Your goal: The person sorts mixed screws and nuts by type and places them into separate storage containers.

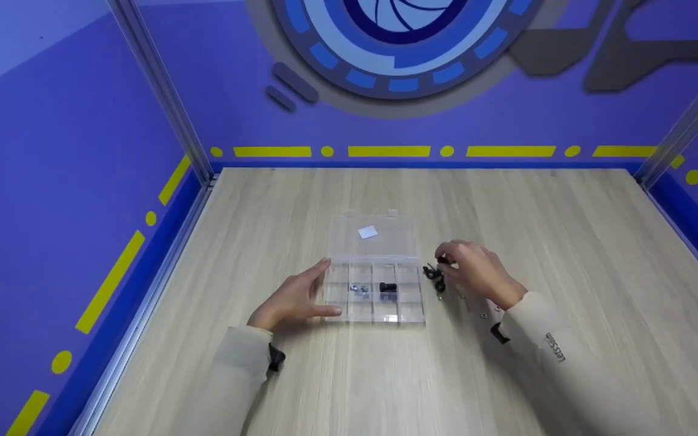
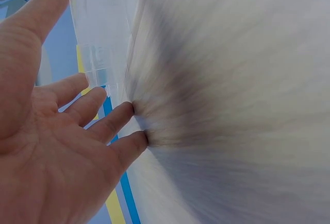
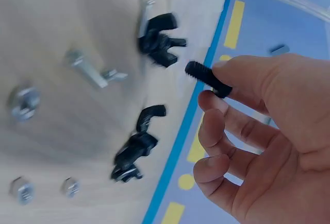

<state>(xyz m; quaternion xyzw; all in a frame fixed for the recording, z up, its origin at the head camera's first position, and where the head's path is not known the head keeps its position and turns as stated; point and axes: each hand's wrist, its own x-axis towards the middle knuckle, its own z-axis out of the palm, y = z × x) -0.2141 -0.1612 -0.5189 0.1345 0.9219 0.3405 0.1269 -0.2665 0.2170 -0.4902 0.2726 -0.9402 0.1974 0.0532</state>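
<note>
Woodgrain tabletop (image 1: 361,381), clear box (image 1: 360,310), threaded bolt (image 3: 202,74)

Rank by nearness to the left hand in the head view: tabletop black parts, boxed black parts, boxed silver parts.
1. Boxed silver parts: right of the left hand.
2. Boxed black parts: next column right.
3. Tabletop black parts: right of the box.

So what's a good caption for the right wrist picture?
Right hand pinches a black threaded bolt; black winged fasteners and silver metal nuts lie on a pale wooden table.
</note>
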